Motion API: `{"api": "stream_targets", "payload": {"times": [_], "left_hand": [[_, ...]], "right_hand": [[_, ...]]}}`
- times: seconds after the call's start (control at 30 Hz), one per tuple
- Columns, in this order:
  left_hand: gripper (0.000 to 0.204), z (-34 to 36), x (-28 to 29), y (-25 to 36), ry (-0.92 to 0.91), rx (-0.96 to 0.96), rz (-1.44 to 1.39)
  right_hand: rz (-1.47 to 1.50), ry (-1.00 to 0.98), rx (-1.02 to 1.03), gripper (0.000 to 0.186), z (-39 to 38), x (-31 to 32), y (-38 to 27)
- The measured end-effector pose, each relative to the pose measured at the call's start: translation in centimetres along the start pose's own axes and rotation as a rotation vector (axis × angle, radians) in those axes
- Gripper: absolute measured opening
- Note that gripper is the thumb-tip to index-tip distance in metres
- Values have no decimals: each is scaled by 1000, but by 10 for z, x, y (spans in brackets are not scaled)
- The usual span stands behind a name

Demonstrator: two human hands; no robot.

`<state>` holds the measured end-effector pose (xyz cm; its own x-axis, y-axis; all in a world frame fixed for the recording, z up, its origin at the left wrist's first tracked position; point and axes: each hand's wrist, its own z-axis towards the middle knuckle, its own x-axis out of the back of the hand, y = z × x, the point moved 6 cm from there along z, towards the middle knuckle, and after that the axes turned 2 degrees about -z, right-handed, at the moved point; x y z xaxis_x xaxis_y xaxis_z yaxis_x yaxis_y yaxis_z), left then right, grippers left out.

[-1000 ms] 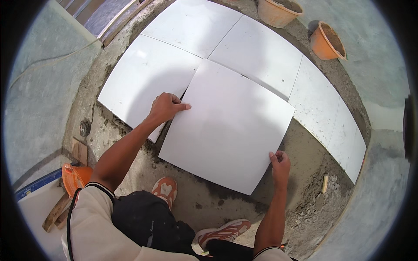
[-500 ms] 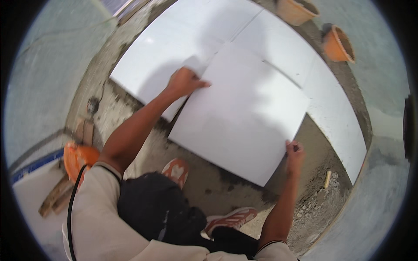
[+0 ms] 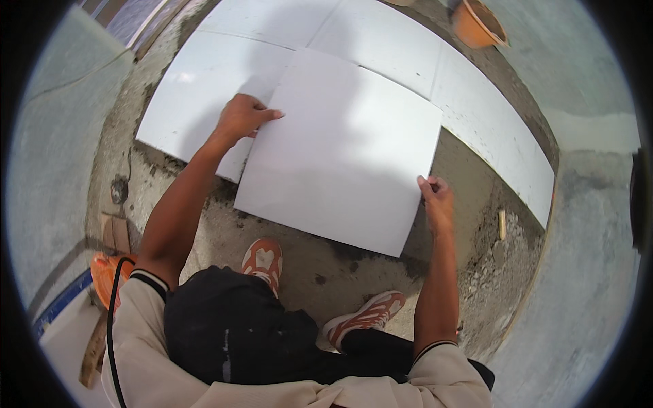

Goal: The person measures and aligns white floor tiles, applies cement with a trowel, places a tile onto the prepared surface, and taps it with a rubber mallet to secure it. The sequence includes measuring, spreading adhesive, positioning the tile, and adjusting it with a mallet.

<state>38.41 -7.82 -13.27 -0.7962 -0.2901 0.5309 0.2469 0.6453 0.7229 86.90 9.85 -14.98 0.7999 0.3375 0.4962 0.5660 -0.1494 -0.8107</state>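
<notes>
Left hand [image 3: 242, 118] pinches the left edge of a large white square tile [image 3: 340, 153], thumb on top; right hand [image 3: 439, 198] pinches its right edge. Tile spans grey mortar [image 3: 462, 166]; contact beneath cannot be judged. Along its left and far sides: laid white tiles [image 3: 391, 47]. Beyond them: orange bucket [image 3: 469, 31].

A tiling site in a building, recognisable by bare grey walls [image 3: 592, 272], a bed of grey mortar [image 3: 466, 163] partly covered with large white tiles [image 3: 486, 122], loose rubble [image 3: 500, 272] beside the right-hand wall, an orange bucket [image 3: 473, 28] and wood offcuts [image 3: 92, 353].
</notes>
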Motion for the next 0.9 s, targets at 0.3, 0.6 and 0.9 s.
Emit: {"api": "stream_targets", "payload": {"times": [0.3,0.6,0.9], "left_hand": [[45,5,-12,-13,-17,11,-25],[45,17,-19,-25,-21,57,-15],[44,24,-26,-20,-27,63,30]], "right_hand": [[-60,-15,-35,31,-5,-13,7],[-74,-16,-31,32,-3,-25,17],[-39,-15,-61,31,2,-28,32]]}}
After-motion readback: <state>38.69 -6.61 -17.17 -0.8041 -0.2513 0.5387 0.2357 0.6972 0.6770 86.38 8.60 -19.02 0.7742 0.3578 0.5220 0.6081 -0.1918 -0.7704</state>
